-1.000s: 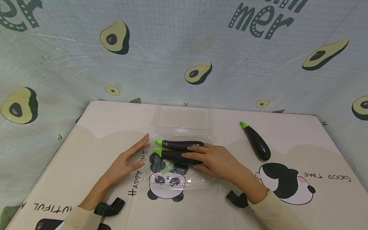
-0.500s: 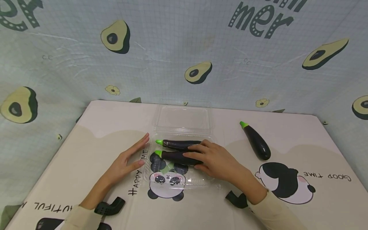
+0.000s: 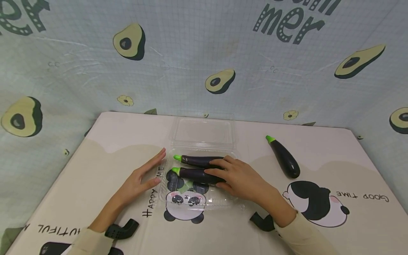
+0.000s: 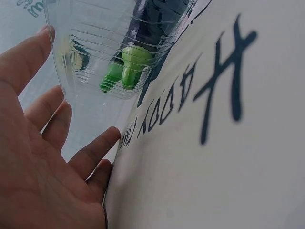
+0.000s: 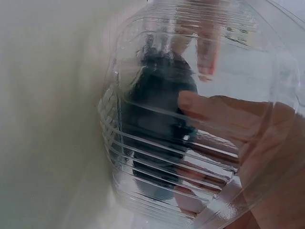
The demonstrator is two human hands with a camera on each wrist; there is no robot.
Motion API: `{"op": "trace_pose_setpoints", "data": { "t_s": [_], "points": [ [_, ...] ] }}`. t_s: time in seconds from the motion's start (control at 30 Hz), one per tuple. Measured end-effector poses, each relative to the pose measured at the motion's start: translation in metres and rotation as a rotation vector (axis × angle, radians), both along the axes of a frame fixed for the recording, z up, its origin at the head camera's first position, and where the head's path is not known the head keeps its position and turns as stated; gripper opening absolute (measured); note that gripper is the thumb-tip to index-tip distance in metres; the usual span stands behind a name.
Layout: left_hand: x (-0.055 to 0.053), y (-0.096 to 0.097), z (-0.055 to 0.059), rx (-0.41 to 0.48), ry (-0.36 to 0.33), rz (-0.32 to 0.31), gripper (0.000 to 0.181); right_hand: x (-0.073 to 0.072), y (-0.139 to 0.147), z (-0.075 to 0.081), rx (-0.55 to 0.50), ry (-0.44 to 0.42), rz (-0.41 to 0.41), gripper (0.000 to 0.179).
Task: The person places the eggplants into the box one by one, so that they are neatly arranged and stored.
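Two dark toy eggplants with green stems lie side by side in an open clear plastic clamshell box (image 3: 220,203). My right hand (image 3: 243,179) reaches into the box from the right. It holds the near eggplant (image 3: 192,174) by its thick end, thumb on the near side, while other fingers lie over the far eggplant (image 3: 199,161). In the right wrist view, the thumb (image 5: 224,112) touches a dark eggplant body (image 5: 157,105) behind the ribbed wall. My left hand (image 3: 137,184) is spread at the box's left side; in the left wrist view its fingertips are at the clear wall.
A third eggplant (image 3: 285,159) lies on the table to the right of the box. The clear lid (image 3: 204,130) is folded back toward the patterned curtain (image 3: 178,46). Black wrist mounts (image 3: 122,229) sit on both wrists. A printed cloth (image 3: 318,141) covers the table.
The far eggplant has shifted slightly to the right, and the near one a touch toward me. My right-hand fingers have bent and moved slightly; the left hand stays in place.
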State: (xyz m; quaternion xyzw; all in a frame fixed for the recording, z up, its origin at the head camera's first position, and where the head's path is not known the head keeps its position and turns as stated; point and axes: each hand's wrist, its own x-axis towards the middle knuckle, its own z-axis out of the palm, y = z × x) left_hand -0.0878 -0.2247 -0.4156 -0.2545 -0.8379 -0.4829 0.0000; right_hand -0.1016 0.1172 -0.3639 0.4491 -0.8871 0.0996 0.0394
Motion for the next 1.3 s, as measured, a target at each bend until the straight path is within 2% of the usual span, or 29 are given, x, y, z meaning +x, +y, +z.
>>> {"op": "trace_pose_setpoints", "data": {
  "t_s": [0.4,0.6,0.73,1.03,1.3],
  "points": [
    [0.000,0.000,0.000,0.019,0.011,-0.013,0.070,0.001,0.003,0.004,-0.066,0.047,0.012,0.043],
    [0.001,0.000,0.001,0.011,0.005,-0.011,0.070,0.002,0.007,0.006,-0.139,0.109,0.032,0.045],
    [0.001,0.000,0.001,0.008,0.003,-0.009,0.070,0.003,0.014,0.005,-0.187,0.134,0.015,0.046],
    [0.001,0.000,0.000,0.003,0.007,-0.002,0.069,0.005,0.041,0.003,-0.347,0.123,-0.120,0.045],
    [0.001,0.001,0.002,0.012,0.012,-0.010,0.069,0.010,0.071,-0.007,-0.484,0.109,-0.332,0.055]
  ]
}}
